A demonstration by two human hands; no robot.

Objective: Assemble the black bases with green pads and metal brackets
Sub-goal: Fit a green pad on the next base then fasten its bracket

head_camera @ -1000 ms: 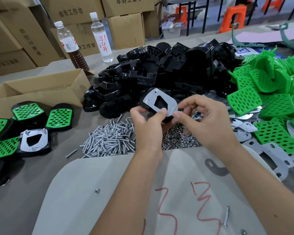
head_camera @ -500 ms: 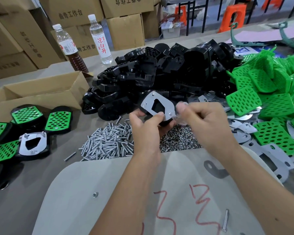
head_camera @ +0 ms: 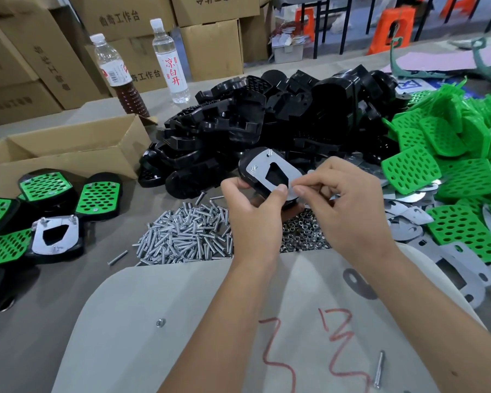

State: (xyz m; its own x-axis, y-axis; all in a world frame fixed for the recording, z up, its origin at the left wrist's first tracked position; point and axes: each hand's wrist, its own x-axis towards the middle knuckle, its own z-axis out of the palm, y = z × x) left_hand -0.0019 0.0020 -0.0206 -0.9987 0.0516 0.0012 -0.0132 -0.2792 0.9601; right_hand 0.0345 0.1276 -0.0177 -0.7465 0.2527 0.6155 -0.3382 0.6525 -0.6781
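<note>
Finished assemblies (head_camera: 54, 219): at 9 o'clock on the table, a cluster of black bases, most showing a green perforated pad, one turned over to show its metal plate.
Cardboard box (head_camera: 68, 148): open, at 10 o'clock, just behind the finished assemblies.
Bottles: two stand upright at 11 o'clock; the brown-liquid bottle (head_camera: 119, 78) is touching the box's far corner, the clear bottle (head_camera: 169, 61) just to its right.
Screws (head_camera: 184, 234): a loose silver heap just left of centre, touching the pale board's far edge.
Pale board (head_camera: 142, 321): at 6 o'clock under both forearms, with red scribbles, a nut and a single screw lying on it.
Left hand (head_camera: 253, 214): at centre, fingers curled under and thumb pressed on top, clamped on the near edge of the held base.
Held base (head_camera: 245, 165): black, raised above the table at centre, tilted toward the camera, directly in front of the black pile.
Metal bracket (head_camera: 275, 173): lies flat on the held base, with a dark cut-out in its middle and screw ends poking through its far corners.
Black bases pile (head_camera: 281, 117): large heap at 12 o'clock.
Nuts (head_camera: 304, 235): small heap at centre, beneath the hands.
Right hand (head_camera: 343, 205): just right of centre, thumb and forefinger pinched together at the bracket's near corner, beside the left thumb; whatever they pinch is too small to tell.
Green pads (head_camera: 448, 171): heap at 2 to 3 o'clock.
Loose brackets (head_camera: 408, 214): flat grey plates scattered at 3 to 4 o'clock, among and under the green pads.
</note>
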